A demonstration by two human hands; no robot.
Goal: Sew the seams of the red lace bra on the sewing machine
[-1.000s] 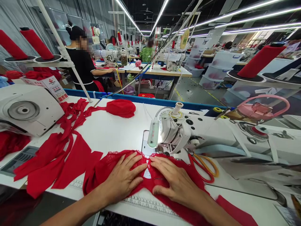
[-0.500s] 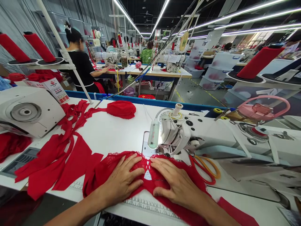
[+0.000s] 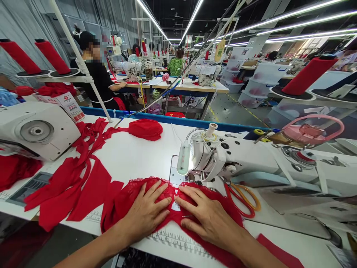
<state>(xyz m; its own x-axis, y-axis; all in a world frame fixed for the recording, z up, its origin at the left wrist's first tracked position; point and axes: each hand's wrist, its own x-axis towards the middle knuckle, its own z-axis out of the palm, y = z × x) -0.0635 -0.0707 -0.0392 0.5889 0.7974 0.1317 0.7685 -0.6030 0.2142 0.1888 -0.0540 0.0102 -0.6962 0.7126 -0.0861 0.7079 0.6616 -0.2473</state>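
Note:
A red lace bra (image 3: 118, 203) lies spread on the white sewing table, its scalloped lace edge toward the machine. My left hand (image 3: 149, 208) rests flat on one cup, fingers spread. On the other cup lies my right hand (image 3: 205, 212), fingers stretched out, its index fingertip by the small opening at the bra's centre. White table shows through that opening. Just beyond the fingertips stands the sewing machine head (image 3: 208, 156), its needle area partly hidden behind a pale green lamp (image 3: 183, 160). Part of the bra is covered by my hands and forearms.
Orange and red-handled scissors (image 3: 248, 201) lie right of the bra. Red fabric strips (image 3: 83, 178) spread over the table's left side, near another white machine (image 3: 39, 130). A red fabric bundle (image 3: 146, 129) lies behind. A co-worker (image 3: 96, 74) sits at a table beyond.
My right index finger has shifted slightly left, toward the opening at the bra's centre. Both hands stay flat on the bra. The whole view has turned a little.

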